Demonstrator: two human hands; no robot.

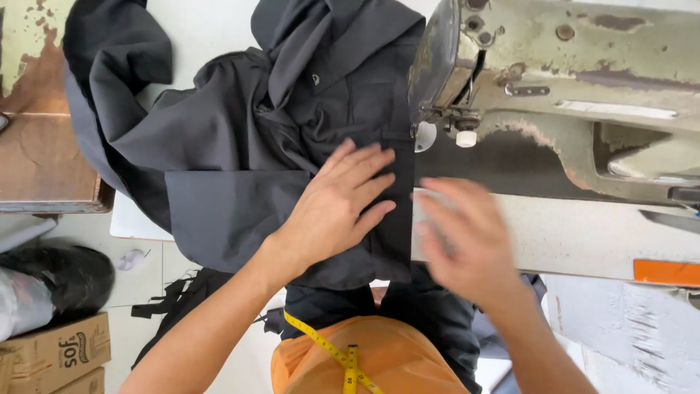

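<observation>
Seen from above: dark grey garment (292,146) spread over the counter (569,233), filling centre and upper left of the frame beside a worn green sewing machine (554,80) at upper right. Left hand (343,201), centre frame, pressed flat on the cloth, fingers open, gripping nothing. Right hand (463,233), blurred just right of centre, open at the garment's edge; yellow measuring tape (339,357) at bottom centre.
</observation>
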